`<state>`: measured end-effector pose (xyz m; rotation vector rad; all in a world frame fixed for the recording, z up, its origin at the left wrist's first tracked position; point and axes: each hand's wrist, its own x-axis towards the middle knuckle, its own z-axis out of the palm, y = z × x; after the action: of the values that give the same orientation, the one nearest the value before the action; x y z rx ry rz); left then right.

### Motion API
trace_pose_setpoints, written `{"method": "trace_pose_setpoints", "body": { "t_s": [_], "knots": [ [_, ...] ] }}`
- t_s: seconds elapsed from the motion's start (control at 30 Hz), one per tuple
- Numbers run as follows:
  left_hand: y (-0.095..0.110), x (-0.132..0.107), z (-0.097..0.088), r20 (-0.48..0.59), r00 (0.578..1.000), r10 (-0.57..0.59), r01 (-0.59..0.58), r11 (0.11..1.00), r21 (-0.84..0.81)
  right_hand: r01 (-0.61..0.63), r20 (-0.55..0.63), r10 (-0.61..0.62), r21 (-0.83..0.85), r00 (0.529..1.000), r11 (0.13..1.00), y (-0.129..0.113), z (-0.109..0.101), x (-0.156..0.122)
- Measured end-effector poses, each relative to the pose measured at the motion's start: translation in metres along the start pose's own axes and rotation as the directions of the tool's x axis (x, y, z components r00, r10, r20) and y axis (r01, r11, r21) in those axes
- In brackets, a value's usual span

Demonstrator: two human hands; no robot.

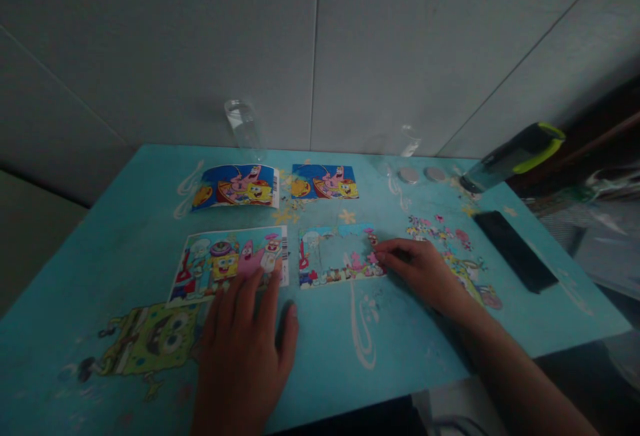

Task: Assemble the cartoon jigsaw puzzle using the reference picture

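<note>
My left hand [245, 343] lies flat on the blue cartoon-printed table [125, 249], fingers stretched out, fingertips on the lower edge of a cartoon picture card [225, 259]. My right hand [417, 266] rests at the right edge of a partly built jigsaw puzzle [340, 256], whose frame is joined and middle is bare. Its fingertips press on the puzzle's right border; whether a piece is under them is hidden. A scatter of loose puzzle pieces [450, 243] lies just right of that hand.
A second picture card [235, 186] and a finished small puzzle [325, 181] lie farther back. Two clear tubes [243, 126] stand by the wall, two round caps [409, 175] near them. A black phone [515, 249] and a green-lidded bottle [515, 156] sit at right.
</note>
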<state>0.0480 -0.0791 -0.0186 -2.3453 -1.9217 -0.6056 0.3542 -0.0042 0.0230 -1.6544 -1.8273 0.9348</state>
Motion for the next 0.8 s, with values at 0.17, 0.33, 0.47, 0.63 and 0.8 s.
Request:
{"method": "trace_pose_setpoints", "body": {
  "t_s": [0.17, 0.33, 0.47, 0.63, 0.8],
  "knots": [
    [0.0014, 0.0015, -0.0023, 0.003, 1.000, -0.002, 0.002, 1.000, 0.010, -0.012, 0.014, 0.012, 0.001, 1.000, 1.000, 0.0015, 0.0005, -0.0007],
    [0.0013, 0.0021, -0.0020, 0.005, 1.000, -0.001, 0.001, 1.000, 0.008, -0.009, 0.022, 0.009, -0.006, 1.000, 1.000, 0.0045, 0.0004, -0.0019],
    [0.0022, 0.0025, -0.0034, 0.007, 1.000, -0.003, 0.003, 1.000, 0.012, -0.007, 0.025, 0.007, 0.001, 1.000, 1.000, 0.0054, 0.0009, -0.0018],
    [0.0018, 0.0022, -0.0042, 0.006, 1.000, 0.003, -0.003, 1.000, 0.012, -0.006, 0.019, 0.006, 0.019, 1.000, 1.000, 0.0030, 0.0010, -0.0016],
    [0.0005, 0.0019, -0.0024, -0.006, 1.000, 0.000, 0.000, 1.000, -0.004, -0.007, -0.048, 0.009, 0.052, 0.999, 0.999, -0.0014, 0.0013, -0.0028]
  ]
}}
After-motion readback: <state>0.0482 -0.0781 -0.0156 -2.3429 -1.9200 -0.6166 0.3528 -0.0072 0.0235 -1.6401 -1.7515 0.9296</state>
